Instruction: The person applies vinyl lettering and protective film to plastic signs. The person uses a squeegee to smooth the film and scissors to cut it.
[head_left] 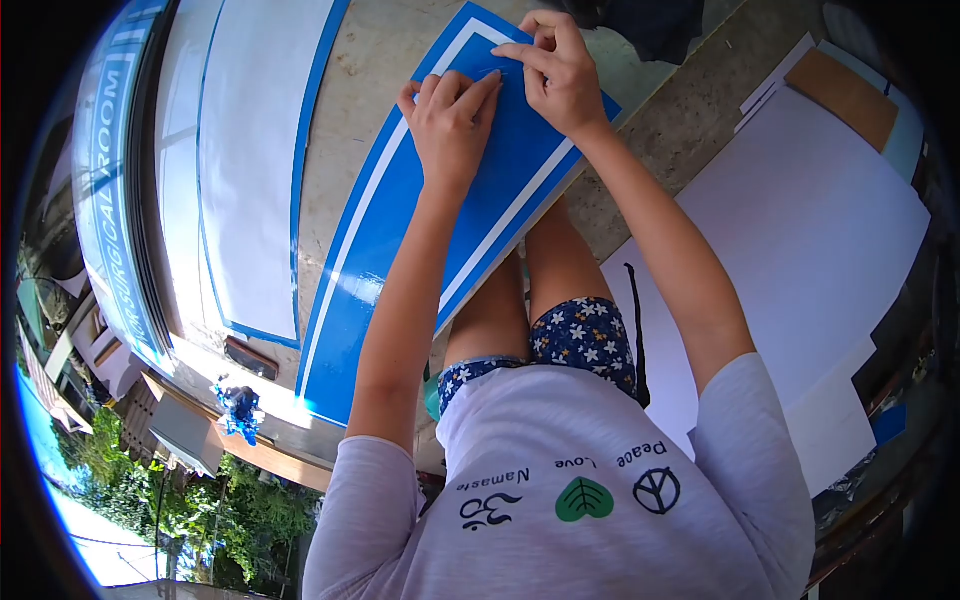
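Note:
A long blue sign panel [520,165] with a white border stripe lies at a slant in front of me, its near part over my lap. My left hand [455,125] rests on its upper part, fingers curled and the thumb and forefinger tips together at the surface. Close by on the right, my right hand [562,80] is bent in a pinch, its fingertips near the white stripe at the panel's top. Faint whitish marks show on the blue between the hands. Whatever either hand pinches is too small to make out.
White panels with blue edges [255,150] lie to the left, beside a sign lettered "SURGICAL ROOM" [105,170]. A dark flat object [250,358] and crumpled blue strips [238,408] are near the table's edge. Large white sheets [780,220] and a brown piece [843,97] lie right.

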